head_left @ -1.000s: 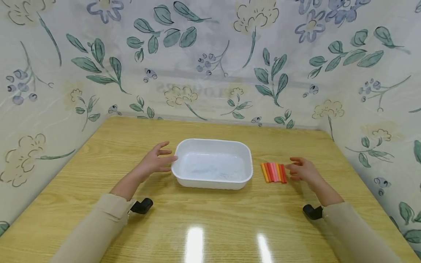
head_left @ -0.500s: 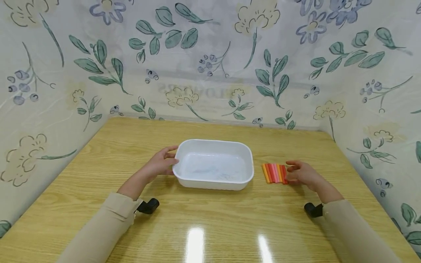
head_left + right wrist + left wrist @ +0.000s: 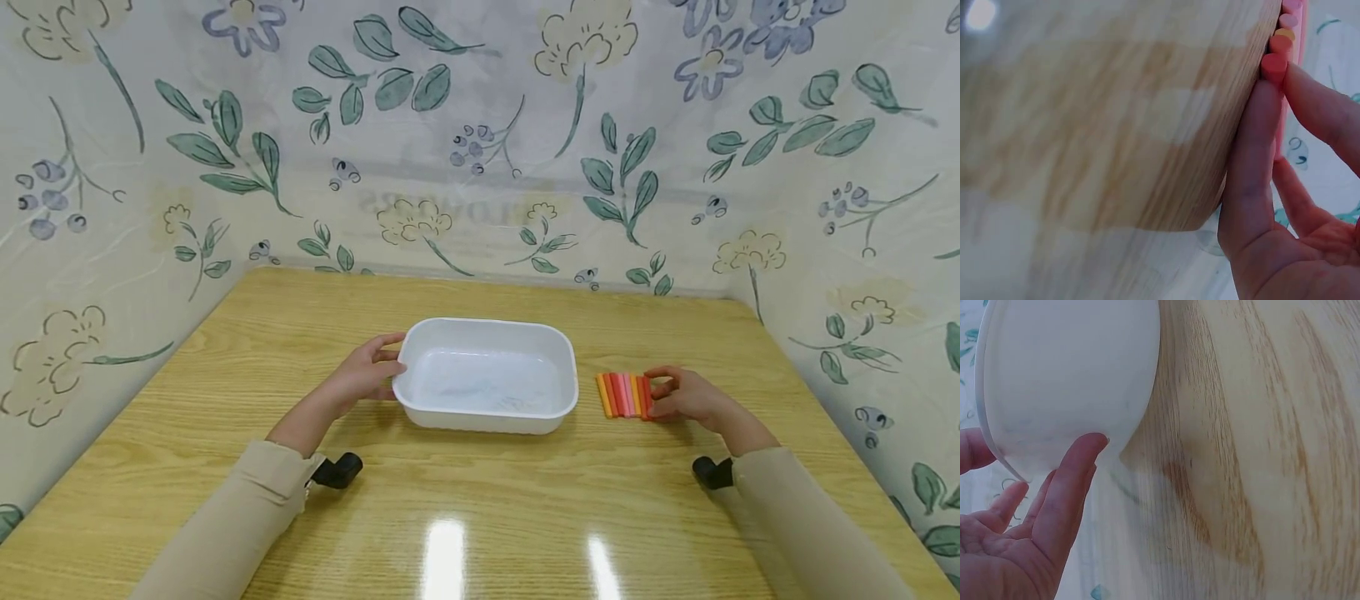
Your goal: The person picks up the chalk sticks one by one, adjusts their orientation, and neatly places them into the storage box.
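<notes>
Two hands work over one wood-grained, yellow-brown tabletop (image 3: 487,492), with one white, rounded rectangular basin (image 3: 486,422) at the middle and one row of slim round sticks (image 3: 624,395) in red, orange and pink to its right. The sticks lie side by side, pointing near to far; five ends show in the right wrist view, but the full count is too small to tell.

The left hand (image 3: 366,372) holds the left end of the basin, its thumb at the rim and its other fingers spread against the outer wall. The right hand (image 3: 684,395) comes in from the right side of the row, thumb and fingers bent together, pinching the rightmost red stick (image 3: 1274,66) at its near end.

Both forearms reach in from the near corners and angle inward, in two beige sleeves (image 3: 225,517), each with one black wrist piece (image 3: 337,472) at the cuff. Flower-printed sheeting (image 3: 487,125) rises along the left, far and right sides.
</notes>
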